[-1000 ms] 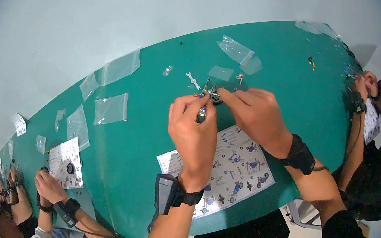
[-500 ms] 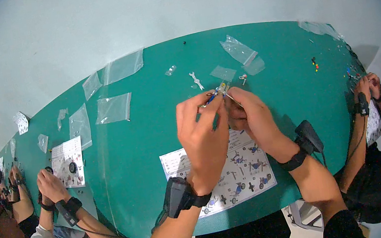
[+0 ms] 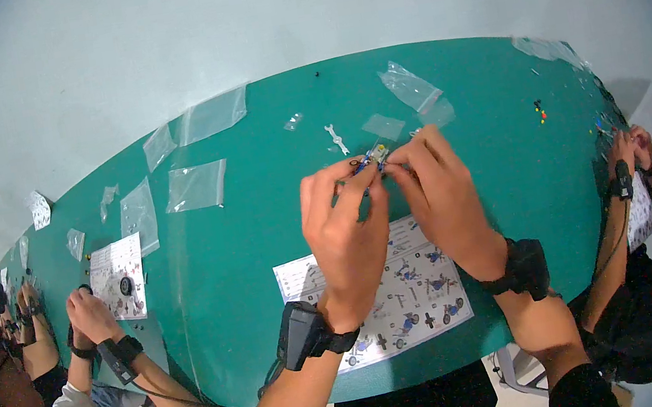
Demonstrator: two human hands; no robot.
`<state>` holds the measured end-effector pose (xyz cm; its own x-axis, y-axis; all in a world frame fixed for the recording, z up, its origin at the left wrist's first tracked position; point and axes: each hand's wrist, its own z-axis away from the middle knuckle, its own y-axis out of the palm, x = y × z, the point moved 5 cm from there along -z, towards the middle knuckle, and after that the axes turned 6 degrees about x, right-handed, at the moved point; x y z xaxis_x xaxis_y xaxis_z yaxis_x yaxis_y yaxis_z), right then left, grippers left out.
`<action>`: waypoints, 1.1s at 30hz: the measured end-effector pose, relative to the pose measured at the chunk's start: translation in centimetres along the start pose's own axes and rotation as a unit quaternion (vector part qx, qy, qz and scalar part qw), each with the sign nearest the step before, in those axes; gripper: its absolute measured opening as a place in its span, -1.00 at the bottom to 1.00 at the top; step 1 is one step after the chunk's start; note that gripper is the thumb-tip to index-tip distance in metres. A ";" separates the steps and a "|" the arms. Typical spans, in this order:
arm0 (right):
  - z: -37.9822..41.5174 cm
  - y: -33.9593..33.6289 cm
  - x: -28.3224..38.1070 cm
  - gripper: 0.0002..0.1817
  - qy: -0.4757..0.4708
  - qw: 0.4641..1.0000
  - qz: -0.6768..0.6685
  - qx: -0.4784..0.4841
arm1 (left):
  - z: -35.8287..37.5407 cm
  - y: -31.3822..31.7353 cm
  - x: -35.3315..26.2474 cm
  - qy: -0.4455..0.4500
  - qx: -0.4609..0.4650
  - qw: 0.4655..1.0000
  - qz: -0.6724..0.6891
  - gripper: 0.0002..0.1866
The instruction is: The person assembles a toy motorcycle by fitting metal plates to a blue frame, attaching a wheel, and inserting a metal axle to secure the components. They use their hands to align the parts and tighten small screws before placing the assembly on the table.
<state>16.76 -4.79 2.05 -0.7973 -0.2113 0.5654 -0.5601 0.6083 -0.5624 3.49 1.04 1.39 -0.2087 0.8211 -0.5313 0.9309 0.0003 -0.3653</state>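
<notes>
The assembly (image 3: 376, 155), a small piece with blue, yellow and metallic parts, is held up above the table (image 3: 256, 298), between the fingertips of both hands. The left hand (image 3: 346, 226) has it clamped between thumb and index finger, the tips close together on its left side. The right hand (image 3: 448, 202) has its thumb and bent index finger drawn near each other at the assembly's right end; whether they pinch it or a tiny part there is hidden, so I cannot tell. Just beyond the left fingertips lies a wrench (image 3: 336, 140), and past the right hand a small bag (image 3: 383, 126) with a longer bag (image 3: 410, 88) farther back. Under the wrists is a printed sheet (image 3: 420, 299), partly covered by the left hand. Each wrist wears a dark strapped device. Well apart to the left, a co-worker's hands (image 3: 92, 314) are beside another sheet (image 3: 104, 266) bearing a black wheel (image 3: 125, 286); to the right, beads (image 3: 542, 114) lie near another person's hands (image 3: 628, 147).
</notes>
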 end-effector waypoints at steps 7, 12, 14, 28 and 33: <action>0.5 0.8 -2.8 -0.83 0.118 0.978 -0.172 0.014 | -0.1 -0.1 -0.3 0.028 0.003 1.000 -0.011 -0.69; 0.4 0.7 -2.9 -0.82 0.132 0.971 -0.198 0.016 | -0.1 -0.1 -0.1 0.042 0.005 0.999 -0.016 -0.68; 0.2 0.4 -2.8 -0.82 0.117 0.976 -0.185 0.013 | -0.1 0.0 -0.1 0.048 0.009 0.999 -0.018 -0.67; 0.9 1.6 -3.4 -0.81 0.288 0.758 -0.562 0.159 | -0.5 -0.1 0.1 0.075 0.025 0.997 -0.015 -0.63; 1.0 1.7 -3.3 -0.85 0.293 0.684 -0.657 0.124 | -0.4 -0.2 0.2 0.070 0.023 0.997 -0.019 -0.62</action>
<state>18.19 -3.83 -1.35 0.6171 -0.0642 0.7843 -0.7847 0.0242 0.6194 3.37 1.47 1.70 -0.1965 0.8929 -0.4052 0.9078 0.0096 -0.4192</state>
